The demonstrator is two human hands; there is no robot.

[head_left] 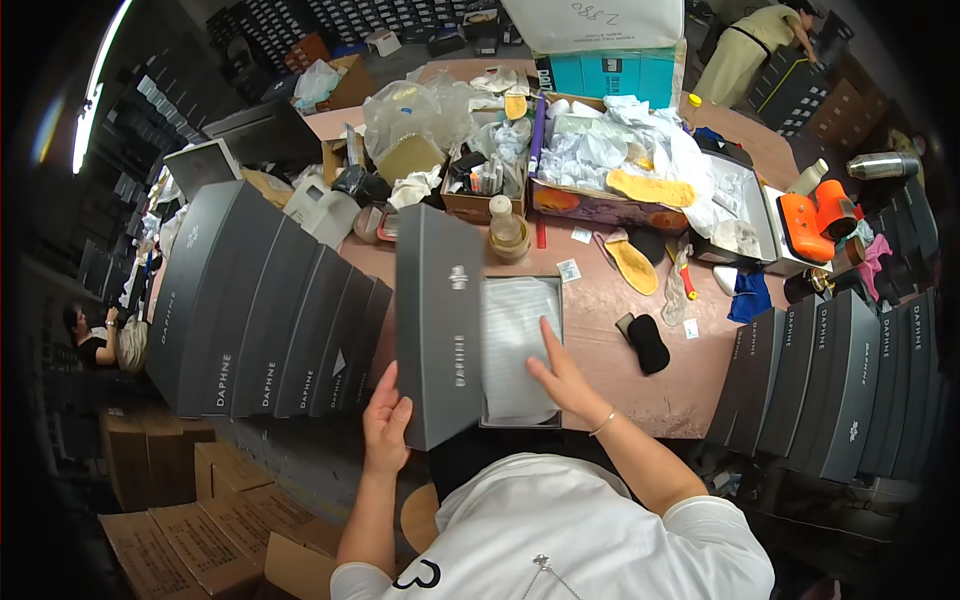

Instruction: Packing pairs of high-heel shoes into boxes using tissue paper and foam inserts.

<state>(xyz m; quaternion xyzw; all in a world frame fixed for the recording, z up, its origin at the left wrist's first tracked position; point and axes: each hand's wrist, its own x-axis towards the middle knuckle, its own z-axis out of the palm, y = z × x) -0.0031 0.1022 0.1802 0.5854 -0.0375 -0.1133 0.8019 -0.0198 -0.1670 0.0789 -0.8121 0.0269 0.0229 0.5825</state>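
Observation:
A dark grey shoebox lid (436, 325) stands tilted at the table's front edge, its lower left side gripped by my left hand (386, 420). Right of it lies an open grey box (560, 300), partly covered by the lid. White wrapping sheet (512, 335) fills this box, and whatever is under it stays hidden. My right hand (565, 380) reaches over the box with its thumb and fingers spread, touching the wrapping or just above it. It holds nothing.
Grey shoeboxes stand in rows at left (235, 300) and right (830, 390). Behind are a glue-like bottle (508, 235), a carton of crumpled paper (610, 205), a yellow insole (632, 265), a black pad (650, 345) and an orange device (805, 228). Cardboard cartons (190, 545) sit lower left.

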